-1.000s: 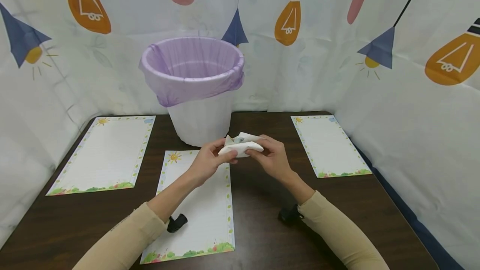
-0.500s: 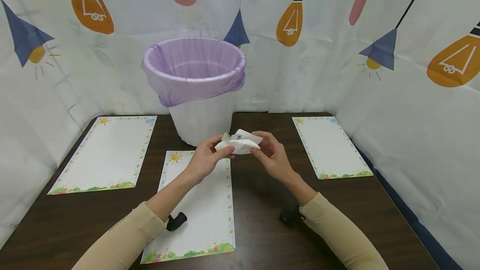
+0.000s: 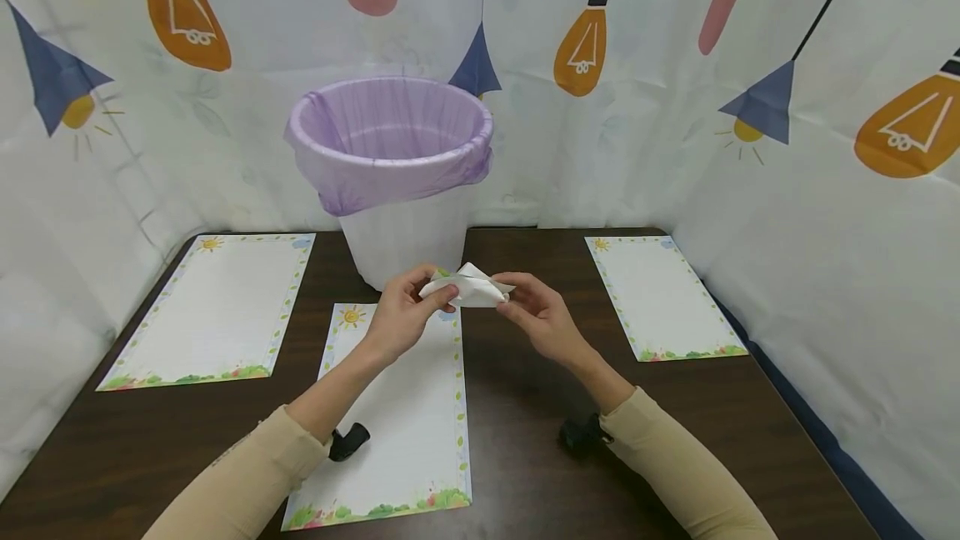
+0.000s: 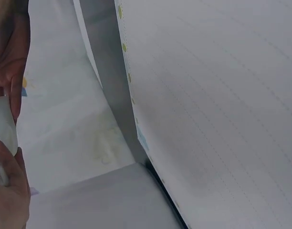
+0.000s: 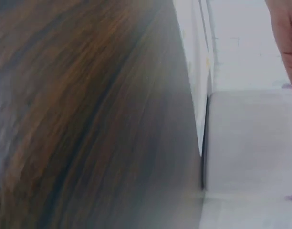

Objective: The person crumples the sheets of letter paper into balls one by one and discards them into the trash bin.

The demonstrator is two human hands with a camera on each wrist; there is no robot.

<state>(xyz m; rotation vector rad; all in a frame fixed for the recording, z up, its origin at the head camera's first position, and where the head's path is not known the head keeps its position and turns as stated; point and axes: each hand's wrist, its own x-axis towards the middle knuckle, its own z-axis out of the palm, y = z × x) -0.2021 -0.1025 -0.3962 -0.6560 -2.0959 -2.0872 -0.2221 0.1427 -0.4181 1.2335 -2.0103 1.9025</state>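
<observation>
Above the top of the middle printed sheet, a folded piece of white paper [image 3: 472, 292] with a bit of green print is held between both hands. My left hand [image 3: 401, 311] pinches its left end, thumb on the near face and fingers behind. At the other end my right hand [image 3: 542, 317] pinches the right corner between thumb and fingers. The left wrist view has the folded paper [image 4: 5, 126] at its left edge, between the left hand [image 4: 10, 191] below and the right hand [image 4: 12, 62] above. Only part of the right hand [image 5: 286, 43] enters the right wrist view.
Behind the hands stands a white bin [image 3: 405, 227] with a purple liner [image 3: 390, 177]. Sun-bordered paper sheets lie at the left [image 3: 217, 307], middle [image 3: 405, 407] and right [image 3: 660, 294] of the dark wooden table [image 3: 525, 457]. A patterned curtain [image 3: 660, 15] hangs behind.
Both hands have shifted slightly left with the paper. The paper looks flatter and more closed, its upper flap lower than before.
</observation>
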